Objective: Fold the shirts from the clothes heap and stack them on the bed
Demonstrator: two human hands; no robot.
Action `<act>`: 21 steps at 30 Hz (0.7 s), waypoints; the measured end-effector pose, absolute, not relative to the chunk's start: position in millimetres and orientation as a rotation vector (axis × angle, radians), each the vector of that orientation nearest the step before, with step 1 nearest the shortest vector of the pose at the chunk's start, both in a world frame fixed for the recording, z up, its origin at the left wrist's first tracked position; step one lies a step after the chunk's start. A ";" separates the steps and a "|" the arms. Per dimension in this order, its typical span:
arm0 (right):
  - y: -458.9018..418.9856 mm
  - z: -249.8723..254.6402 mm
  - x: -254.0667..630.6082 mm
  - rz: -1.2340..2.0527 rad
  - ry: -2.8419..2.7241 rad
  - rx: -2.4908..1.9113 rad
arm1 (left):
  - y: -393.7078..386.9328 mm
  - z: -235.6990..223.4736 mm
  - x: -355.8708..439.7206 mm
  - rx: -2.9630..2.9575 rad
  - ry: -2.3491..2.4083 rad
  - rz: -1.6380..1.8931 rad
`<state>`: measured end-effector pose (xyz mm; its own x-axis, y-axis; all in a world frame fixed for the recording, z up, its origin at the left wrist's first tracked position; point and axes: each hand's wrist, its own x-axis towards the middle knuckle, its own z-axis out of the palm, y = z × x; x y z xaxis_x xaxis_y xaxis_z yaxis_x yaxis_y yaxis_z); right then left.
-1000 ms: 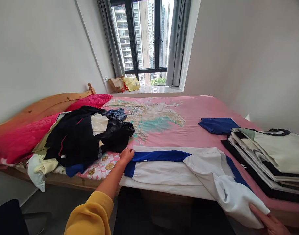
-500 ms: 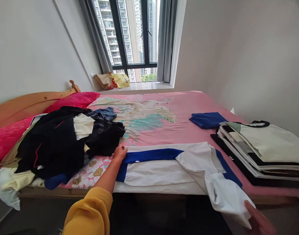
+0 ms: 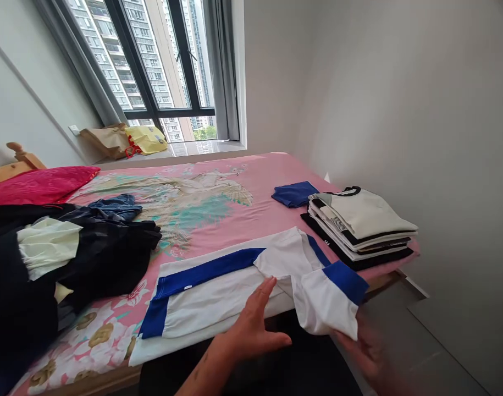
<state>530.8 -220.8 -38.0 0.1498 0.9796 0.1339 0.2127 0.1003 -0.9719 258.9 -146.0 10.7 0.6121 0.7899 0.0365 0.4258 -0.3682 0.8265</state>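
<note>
A white shirt with blue panels (image 3: pixel 210 308) lies part-folded along the front edge of the bed. Its sleeve (image 3: pixel 327 302) bunches at the right end, with a blue band showing on top. My left hand (image 3: pixel 251 324) is open above the shirt's front edge, thumb and fingers apart, beside the sleeve. The lower corner of that sleeve is in my right hand (image 3: pixel 364 346), whose fingers are partly hidden and blurred.
A pile of dark clothes (image 3: pixel 106 253) lies on the left of the bed. To the right sit a stack of folded clothes (image 3: pixel 370 220) and a folded blue garment (image 3: pixel 294 193). Bags (image 3: pixel 146 139) stand on the sill. The bed's front edge (image 3: pixel 90 379) runs close by.
My left hand has let go of the shirt's left end and moved right toward the sleeve. The sleeve is drawn up, its blue band now showing. The view has turned right.
</note>
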 end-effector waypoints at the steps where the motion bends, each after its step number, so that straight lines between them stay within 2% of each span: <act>1: -224.5 -31.5 528.2 0.799 -1.505 -1.274 | -153.1 15.8 270.5 1.962 0.902 0.549; 3: -229.8 -15.5 521.6 0.547 -1.907 -1.128 | -162.5 23.3 286.3 1.892 0.829 0.566; 7: -233.2 8.8 510.2 0.343 -2.295 -0.979 | -169.9 28.8 294.2 1.916 0.786 0.610; 10: -233.9 8.4 509.0 0.264 -2.331 -0.942 | -172.1 33.6 288.3 2.022 0.803 0.565; 16: -229.9 6.5 510.3 0.281 -2.269 -0.824 | -179.4 48.5 280.4 2.112 0.898 0.190; 21: -222.0 11.8 498.6 0.372 -2.152 -0.747 | -197.1 26.1 300.0 2.064 0.920 0.274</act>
<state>498.6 -222.0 11.8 -0.4971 0.6241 0.6028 0.3853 0.7813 -0.4911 300.0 -197.1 26.1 0.7070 0.6956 -0.1276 0.5124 -0.3796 0.7703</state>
